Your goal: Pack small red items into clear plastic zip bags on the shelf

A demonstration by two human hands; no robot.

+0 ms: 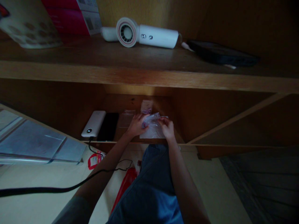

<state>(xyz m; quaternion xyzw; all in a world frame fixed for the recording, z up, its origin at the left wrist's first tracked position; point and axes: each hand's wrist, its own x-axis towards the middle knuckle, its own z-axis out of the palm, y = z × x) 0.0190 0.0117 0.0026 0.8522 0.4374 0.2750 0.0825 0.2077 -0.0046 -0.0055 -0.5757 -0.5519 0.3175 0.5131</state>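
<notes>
Between my two hands is a small clear zip bag (153,117), its top edge lying toward the right. My left hand (138,124) has its fingers closed on the bag's left part, where small reddish bits show. At the right end, my right hand (166,127) pinches the edge of the same bag. Beneath them a larger clear plastic bag (153,133) lies flat on the lower shelf. Just behind stands or lies another small zip bag (146,106) with purplish bits inside. Left of my left hand is a flat clear bag (126,119).
A white power bank (93,123) with a black cable and a dark phone-like slab (107,126) lie on the lower shelf's left. The upper shelf's edge (149,75) overhangs my hands, bearing a white handheld fan (158,36), a dark phone (221,53) and a cup (35,29).
</notes>
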